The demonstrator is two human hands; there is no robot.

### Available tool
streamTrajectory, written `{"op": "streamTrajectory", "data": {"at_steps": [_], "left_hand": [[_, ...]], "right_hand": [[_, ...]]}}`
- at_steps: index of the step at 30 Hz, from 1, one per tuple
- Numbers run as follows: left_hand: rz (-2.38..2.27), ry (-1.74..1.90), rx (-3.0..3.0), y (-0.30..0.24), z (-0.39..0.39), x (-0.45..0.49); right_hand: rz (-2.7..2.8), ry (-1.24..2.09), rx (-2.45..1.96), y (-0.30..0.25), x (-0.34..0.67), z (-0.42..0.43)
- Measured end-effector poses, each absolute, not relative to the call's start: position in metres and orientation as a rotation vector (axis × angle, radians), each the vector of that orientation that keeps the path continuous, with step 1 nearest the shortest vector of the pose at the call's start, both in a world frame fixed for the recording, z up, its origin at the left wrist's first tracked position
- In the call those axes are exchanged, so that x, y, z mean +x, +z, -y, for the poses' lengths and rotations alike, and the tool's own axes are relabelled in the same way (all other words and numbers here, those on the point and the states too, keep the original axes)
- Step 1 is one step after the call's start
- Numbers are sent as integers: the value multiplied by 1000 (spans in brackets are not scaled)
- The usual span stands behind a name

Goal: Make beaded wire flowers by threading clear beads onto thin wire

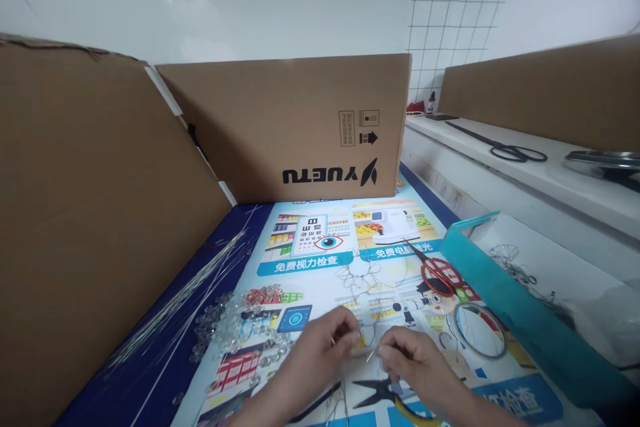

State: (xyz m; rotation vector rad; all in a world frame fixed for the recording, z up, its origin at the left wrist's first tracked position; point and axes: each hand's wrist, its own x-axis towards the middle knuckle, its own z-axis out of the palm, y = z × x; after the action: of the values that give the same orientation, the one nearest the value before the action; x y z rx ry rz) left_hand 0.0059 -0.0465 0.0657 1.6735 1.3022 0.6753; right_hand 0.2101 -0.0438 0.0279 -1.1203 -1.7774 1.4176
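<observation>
My left hand (327,340) and my right hand (413,360) meet low in the middle over a printed poster (350,260). Both are pinched closed on a thin wire piece (369,352) held between them; a short end sticks out between the fingertips. A bent wire frame (363,277) lies on the poster just beyond my hands. Clear glass beads (235,327) are heaped to the left of my left hand. Dark pliers with yellow handles (387,392) lie under my right hand.
Red-handled scissors (435,270) and a metal ring (480,328) lie to the right. Straight wires (185,297) lie along the left. Cardboard walls (295,127) stand at left and back. A teal-edged box (505,310) holds wire pieces. Black scissors (505,147) rest on a white shelf.
</observation>
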Motion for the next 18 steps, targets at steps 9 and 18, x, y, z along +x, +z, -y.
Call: {"op": "streamTrajectory", "data": {"at_steps": [9, 18], "left_hand": [[-1787, 309, 2091, 49, 0, 3], [-1829, 179, 2138, 33, -4, 14]], "right_hand": [[1869, 1068, -1306, 22, 222, 33], [1938, 927, -1326, 21, 225, 28]]}}
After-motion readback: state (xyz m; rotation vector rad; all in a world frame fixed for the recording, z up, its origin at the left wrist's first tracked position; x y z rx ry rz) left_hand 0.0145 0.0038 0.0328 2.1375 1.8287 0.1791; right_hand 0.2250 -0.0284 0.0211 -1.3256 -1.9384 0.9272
